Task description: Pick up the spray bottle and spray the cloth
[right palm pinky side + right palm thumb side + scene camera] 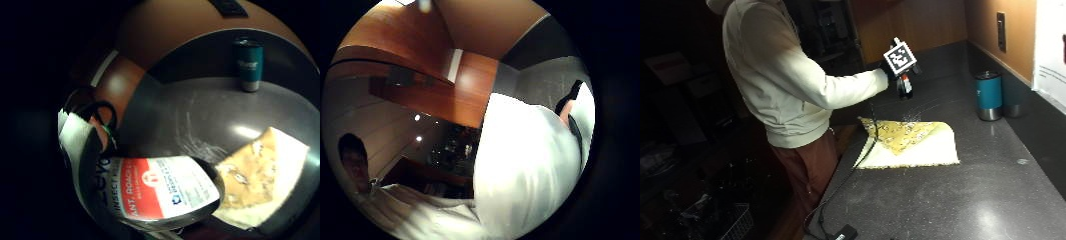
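Half done at least: spray bottle (905, 86) lifted, gripped in curled fingers of right hand (895, 70), held above cloth (909, 143) on counter (959, 200); droplets seemingly falling now; more spraying possibly left.

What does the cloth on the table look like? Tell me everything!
The cloth is yellow with a speckled brownish pattern on one side and a plain cream back. It lies flat on the dark countertop, with one part folded over so that both sides show. The right hand holds the spray bottle in the air above its far edge. Nothing else touches it; the teal tumbler stands apart.
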`<state>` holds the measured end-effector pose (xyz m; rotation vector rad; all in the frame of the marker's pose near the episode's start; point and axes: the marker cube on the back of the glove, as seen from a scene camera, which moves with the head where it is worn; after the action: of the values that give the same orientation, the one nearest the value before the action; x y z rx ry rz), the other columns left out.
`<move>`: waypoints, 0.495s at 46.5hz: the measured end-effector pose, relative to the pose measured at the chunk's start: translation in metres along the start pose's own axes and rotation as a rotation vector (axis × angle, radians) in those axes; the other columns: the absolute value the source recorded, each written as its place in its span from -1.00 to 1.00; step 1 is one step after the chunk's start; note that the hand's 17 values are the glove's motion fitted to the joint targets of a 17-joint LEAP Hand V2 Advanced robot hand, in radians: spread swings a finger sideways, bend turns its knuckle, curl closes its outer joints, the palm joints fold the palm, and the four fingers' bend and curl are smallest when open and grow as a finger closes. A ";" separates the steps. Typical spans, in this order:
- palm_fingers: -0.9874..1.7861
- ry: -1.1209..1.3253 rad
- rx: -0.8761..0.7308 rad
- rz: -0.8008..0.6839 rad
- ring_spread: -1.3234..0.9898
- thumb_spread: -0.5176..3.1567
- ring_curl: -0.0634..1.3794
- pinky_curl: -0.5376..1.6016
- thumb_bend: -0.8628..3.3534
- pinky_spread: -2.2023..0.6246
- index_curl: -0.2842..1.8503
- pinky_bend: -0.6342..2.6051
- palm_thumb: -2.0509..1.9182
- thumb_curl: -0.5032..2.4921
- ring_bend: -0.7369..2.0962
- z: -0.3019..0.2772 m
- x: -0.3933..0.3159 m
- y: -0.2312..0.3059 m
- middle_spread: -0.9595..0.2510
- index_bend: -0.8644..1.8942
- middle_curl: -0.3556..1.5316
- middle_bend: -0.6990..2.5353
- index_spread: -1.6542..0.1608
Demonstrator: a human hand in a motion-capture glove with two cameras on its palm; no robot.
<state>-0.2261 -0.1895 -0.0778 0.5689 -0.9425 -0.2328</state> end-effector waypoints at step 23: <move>0.70 -0.012 0.054 0.130 0.01 -0.58 -0.29 -0.13 -0.61 0.40 -0.23 -0.37 0.52 -0.16 -0.05 0.094 0.109 0.020 0.39 -0.10 -0.10 -0.22 0.67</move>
<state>-0.2414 -0.2530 0.0519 0.5540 -0.9960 -0.0951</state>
